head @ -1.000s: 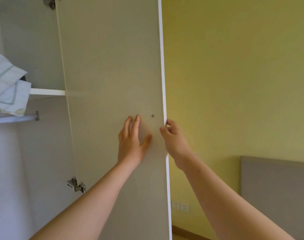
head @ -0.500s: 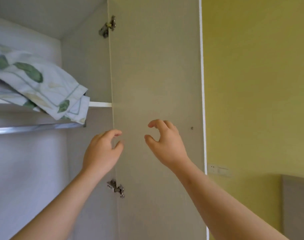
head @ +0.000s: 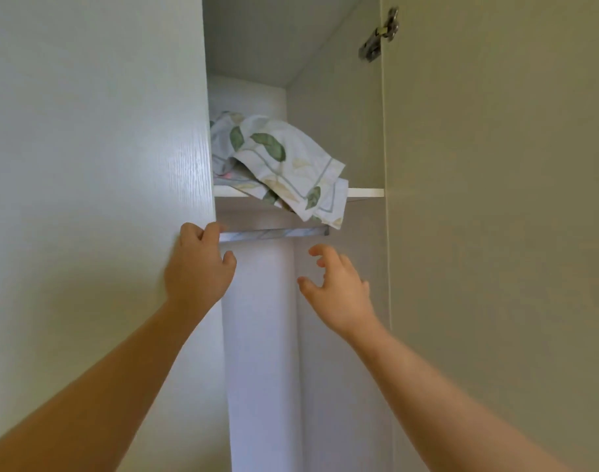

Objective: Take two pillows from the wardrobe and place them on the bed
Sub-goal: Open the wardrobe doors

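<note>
- On the shelf [head: 364,192] inside the open wardrobe [head: 335,131] lie the pillows [head: 284,161], white with a green leaf print. They are bunched toward the shelf's left end, and two corners droop over its front edge.
- Just below the shelf runs a hanging rail [head: 274,232], whose right end sits just beside the drooping corners.
- Below the shelf's left end, the left hand [head: 197,267] curls its fingers round the edge of the left door [head: 97,165], with the thumb held apart.
- Below the shelf, under the drooping corners, the right hand [head: 337,289] hangs in the air. Its fingers are spread and loosely bent, gripping nothing and clear of the pillows.
- Right of the shelf stands the right door [head: 495,199], swung open, with its hinge [head: 378,35] well above the shelf.
</note>
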`<move>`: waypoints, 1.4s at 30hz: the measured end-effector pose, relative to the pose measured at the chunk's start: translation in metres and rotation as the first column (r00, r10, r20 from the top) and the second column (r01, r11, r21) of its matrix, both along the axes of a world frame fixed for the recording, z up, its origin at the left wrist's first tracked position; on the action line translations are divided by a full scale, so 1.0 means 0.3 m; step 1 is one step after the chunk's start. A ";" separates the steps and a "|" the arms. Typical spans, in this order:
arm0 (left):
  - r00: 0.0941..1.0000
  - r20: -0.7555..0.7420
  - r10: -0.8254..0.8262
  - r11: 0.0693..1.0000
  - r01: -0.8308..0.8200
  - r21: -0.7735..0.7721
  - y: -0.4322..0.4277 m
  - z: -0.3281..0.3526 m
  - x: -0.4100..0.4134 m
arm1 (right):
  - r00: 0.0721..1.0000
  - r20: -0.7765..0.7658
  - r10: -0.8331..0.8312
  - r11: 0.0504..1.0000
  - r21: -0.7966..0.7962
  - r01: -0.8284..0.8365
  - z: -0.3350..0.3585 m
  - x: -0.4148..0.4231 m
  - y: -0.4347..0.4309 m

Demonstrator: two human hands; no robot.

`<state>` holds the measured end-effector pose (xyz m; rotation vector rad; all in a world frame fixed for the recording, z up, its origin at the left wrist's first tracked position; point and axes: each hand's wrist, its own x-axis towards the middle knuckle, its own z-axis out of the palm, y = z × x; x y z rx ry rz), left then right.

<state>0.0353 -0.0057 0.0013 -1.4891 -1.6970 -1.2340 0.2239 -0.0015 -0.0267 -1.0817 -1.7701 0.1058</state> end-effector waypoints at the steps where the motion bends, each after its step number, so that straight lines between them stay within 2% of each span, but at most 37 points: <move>1: 1.000 -0.013 0.027 0.999 -0.027 -0.022 0.006 0.001 -0.024 | 1.000 -0.001 0.013 1.000 -0.007 -0.013 -0.003 -0.022 0.006; 3: 0.998 -0.031 0.050 0.997 -0.051 -0.056 0.018 0.001 -0.060 | 0.999 -0.003 0.042 0.999 -0.018 -0.042 -0.009 -0.056 0.018; 7: 0.998 0.034 0.048 0.998 -0.046 -0.045 0.035 0.009 -0.105 | 0.996 -0.006 0.084 0.996 -0.024 -0.084 -0.022 -0.091 0.038; 11: 1.000 -0.006 -0.013 1.000 0.013 -0.015 0.038 -0.006 -0.123 | 0.985 -0.046 0.165 0.984 -0.059 -0.167 -0.036 -0.103 0.052; 21: 0.984 0.053 -0.170 0.981 0.164 0.101 -0.089 -0.021 -0.086 | 0.916 -0.204 0.345 0.924 -0.099 -0.370 -0.082 -0.116 0.048; 26: 0.972 0.075 -0.222 0.971 0.214 0.102 -0.265 -0.021 -0.049 | 0.737 -0.361 0.571 0.767 -0.084 -0.636 -0.028 -0.142 -0.034; 32: 0.935 0.152 -0.320 0.943 0.299 0.144 -0.541 -0.043 -0.015 | 0.543 -0.244 0.804 0.551 -0.041 -0.834 0.005 -0.216 -0.185; 35: 0.917 0.194 -0.349 0.930 0.313 0.195 -0.671 -0.057 -0.016 | 0.388 -0.210 0.898 0.397 0.001 -0.918 0.007 -0.265 -0.270; 38: 0.888 0.240 -0.393 0.911 0.340 0.234 -0.780 -0.066 -0.021 | 0.235 -0.203 0.951 0.243 0.017 -0.970 -0.002 -0.318 -0.367; 42: 0.873 0.260 -0.412 0.901 0.348 0.260 -0.922 -0.073 -0.051 | 0.105 -0.224 0.969 0.120 0.056 -0.991 -0.005 -0.379 -0.486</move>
